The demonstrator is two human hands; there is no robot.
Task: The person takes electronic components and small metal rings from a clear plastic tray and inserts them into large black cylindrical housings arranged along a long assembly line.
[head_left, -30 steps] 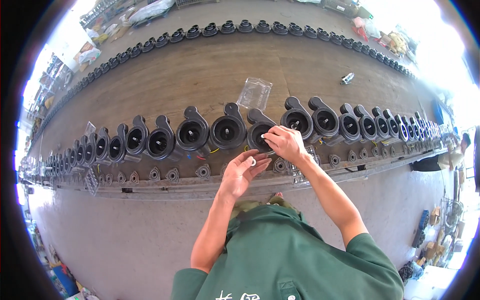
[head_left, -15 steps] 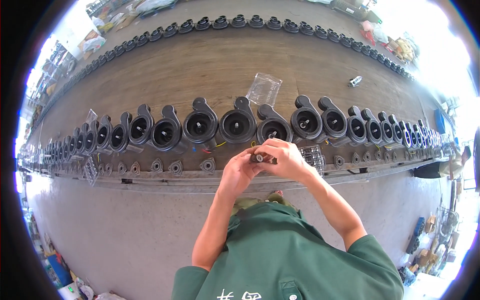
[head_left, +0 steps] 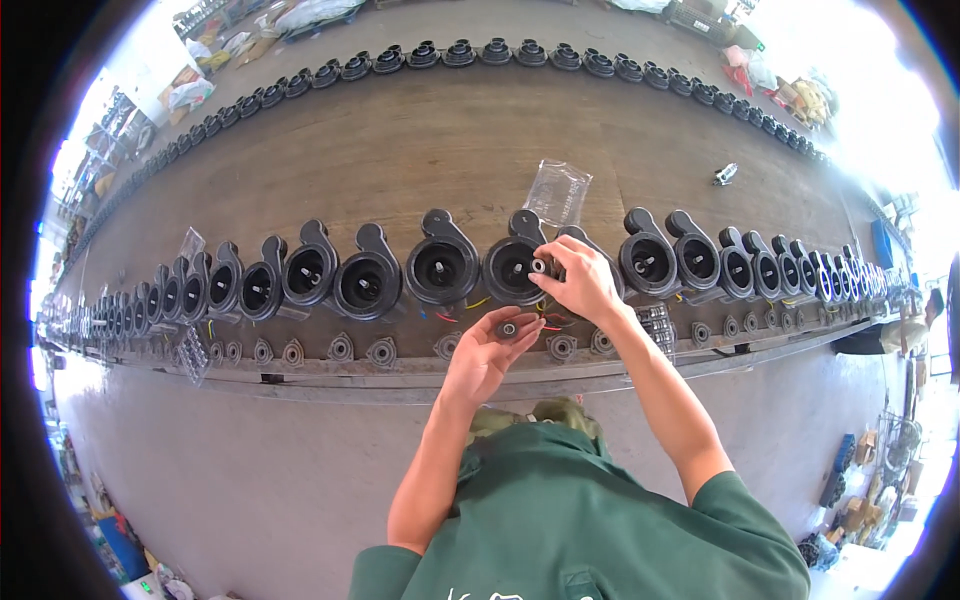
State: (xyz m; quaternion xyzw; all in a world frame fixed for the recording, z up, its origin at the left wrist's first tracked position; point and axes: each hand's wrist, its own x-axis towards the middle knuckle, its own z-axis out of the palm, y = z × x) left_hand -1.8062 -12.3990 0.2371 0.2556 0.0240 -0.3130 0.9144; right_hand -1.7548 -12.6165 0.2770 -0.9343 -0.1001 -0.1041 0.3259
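My left hand (head_left: 480, 358) is turned palm up just in front of the row of black pump-like housings, its fingers curled loosely around a small dark round part (head_left: 508, 329) with a hole in its middle. Farther forward, my right hand (head_left: 588, 287) pinches a small metal ring-shaped piece (head_left: 541, 267) between thumb and fingers. That piece is held at the right rim of an open black housing (head_left: 499, 284), whose cup has a short metal shaft (head_left: 517, 268) standing in it. Another housing (head_left: 590, 240) is partly hidden behind my right hand.
Along the brown table (head_left: 430, 140) run a near and a far row (head_left: 460, 54) of black housings. Grey flanged discs (head_left: 382, 350) lie along the front edge. A clear plastic bag (head_left: 558, 192), a small metal piece (head_left: 726, 174) and a clear blister tray (head_left: 657, 328) also lie there.
My hands have separated: the right has moved forward to the housing with the ring-shaped piece, while the left stays back with its palm more visible. The housings appear shifted within the view.
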